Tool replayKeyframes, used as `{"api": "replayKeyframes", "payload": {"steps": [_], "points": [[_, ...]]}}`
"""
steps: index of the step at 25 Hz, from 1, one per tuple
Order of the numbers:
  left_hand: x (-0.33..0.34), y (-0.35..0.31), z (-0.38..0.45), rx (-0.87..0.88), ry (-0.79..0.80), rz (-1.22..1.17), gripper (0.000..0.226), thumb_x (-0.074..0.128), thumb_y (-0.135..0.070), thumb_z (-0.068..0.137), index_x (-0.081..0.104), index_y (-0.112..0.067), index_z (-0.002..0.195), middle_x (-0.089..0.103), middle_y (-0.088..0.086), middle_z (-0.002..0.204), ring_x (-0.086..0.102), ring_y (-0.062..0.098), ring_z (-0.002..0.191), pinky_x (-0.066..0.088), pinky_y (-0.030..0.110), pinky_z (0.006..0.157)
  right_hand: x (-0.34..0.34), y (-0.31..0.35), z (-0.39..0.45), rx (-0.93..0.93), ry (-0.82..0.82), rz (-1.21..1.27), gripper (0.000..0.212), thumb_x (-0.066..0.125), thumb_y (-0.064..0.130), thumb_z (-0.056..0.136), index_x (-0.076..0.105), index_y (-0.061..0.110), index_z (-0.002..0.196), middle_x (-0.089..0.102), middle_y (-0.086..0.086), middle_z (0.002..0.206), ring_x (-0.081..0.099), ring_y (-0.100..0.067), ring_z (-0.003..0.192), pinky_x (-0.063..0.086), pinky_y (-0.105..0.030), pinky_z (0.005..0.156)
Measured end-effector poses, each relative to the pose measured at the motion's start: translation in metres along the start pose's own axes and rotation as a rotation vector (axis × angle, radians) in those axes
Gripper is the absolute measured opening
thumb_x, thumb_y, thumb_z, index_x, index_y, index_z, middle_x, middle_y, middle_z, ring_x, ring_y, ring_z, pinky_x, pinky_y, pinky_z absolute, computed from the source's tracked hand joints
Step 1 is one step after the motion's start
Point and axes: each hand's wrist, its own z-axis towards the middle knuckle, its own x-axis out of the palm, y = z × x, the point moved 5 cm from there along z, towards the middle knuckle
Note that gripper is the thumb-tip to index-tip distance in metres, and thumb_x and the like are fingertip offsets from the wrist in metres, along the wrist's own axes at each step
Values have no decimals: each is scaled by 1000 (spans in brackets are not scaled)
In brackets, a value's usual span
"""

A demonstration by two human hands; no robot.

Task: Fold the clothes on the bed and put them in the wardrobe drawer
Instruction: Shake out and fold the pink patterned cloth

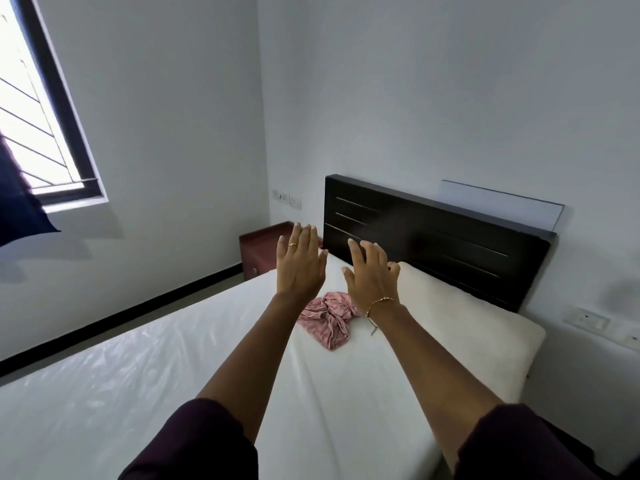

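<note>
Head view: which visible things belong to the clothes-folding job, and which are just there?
Belongs to the job:
crumpled pink patterned garment, lying on the bed
white-sheeted bed
left hand and right hand, both open, holding nothing

Just there:
cream pillow
dark wooden headboard
reddish-brown bedside cabinet
dark-framed window
</note>
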Motion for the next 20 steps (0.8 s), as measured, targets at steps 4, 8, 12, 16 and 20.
{"api": "replayKeyframes", "payload": {"steps": [4,8,12,16,20], "points": [[98,5,39,-57,100,-42,55,30,-33,101,20,-6,148,20,9,156,7,24,146,7,43,116,85,-51,38,36,177,19,50,44,29,96,34,14,143,31,-14,148,30,-31,135,33,-48,98],[195,11,44,-109,260,-13,54,30,-34,101,20,-9,148,19,7,156,7,23,146,9,41,117,168,-101,53,72,312,90,45,48,20,93,41,13,137,31,-13,146,30,-30,133,33,-44,99],[304,32,61,-212,361,-45,47,66,-20,83,55,-2,126,53,17,133,45,36,129,39,46,101,274,-147,80,110,502,97,41,48,21,93,45,15,133,28,-11,145,30,-29,132,35,-39,98],[411,62,78,-305,438,5,49,88,-5,46,70,-4,91,69,15,94,68,35,89,56,43,64,374,-160,108,-5,546,183,35,75,9,65,67,11,100,55,-15,119,58,-37,106,51,-43,74],[502,82,84,-333,526,47,54,91,-6,38,70,-6,88,68,12,91,68,34,86,55,42,62,469,-177,127,-55,636,304,28,68,3,72,67,6,101,55,-19,117,56,-38,104,49,-42,84]]}}
